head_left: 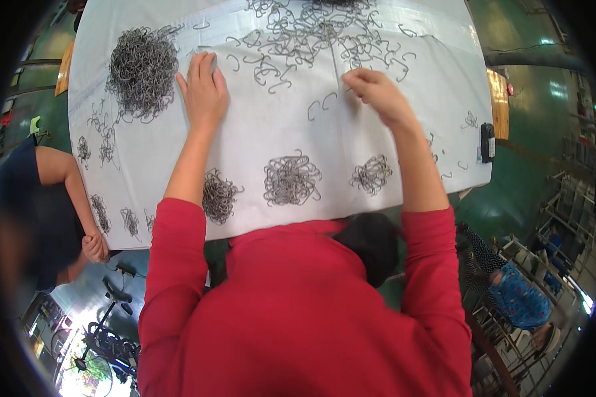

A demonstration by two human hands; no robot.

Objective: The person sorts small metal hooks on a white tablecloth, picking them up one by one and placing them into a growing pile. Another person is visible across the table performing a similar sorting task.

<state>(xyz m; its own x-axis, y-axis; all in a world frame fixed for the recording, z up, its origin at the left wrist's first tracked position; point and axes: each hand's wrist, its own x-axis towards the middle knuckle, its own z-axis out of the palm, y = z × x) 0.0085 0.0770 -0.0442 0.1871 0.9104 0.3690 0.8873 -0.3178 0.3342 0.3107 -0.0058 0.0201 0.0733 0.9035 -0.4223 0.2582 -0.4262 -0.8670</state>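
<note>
My left hand (205, 92) rests on the white-covered table with its fingers stretched forward, beside a large dense heap of dark metal wire hooks (142, 73). A small grey patch shows by its fingertips; I cannot tell what it is. Bent over the table on the right, my right hand (381, 96) has thumb and fingers pinched together, and whatever is between them is too small to make out. Ahead of both hands lies a loose spread of S-shaped hooks (304, 40). A few single hooks (321, 106) lie between the hands.
Along the near edge sit smaller hook piles: one by my left forearm (220, 196), one in the middle (291, 178), one further right (372, 175). A black object (487, 142) lies at the right edge. At the left corner another person's clasped hands (95, 247) touch the table.
</note>
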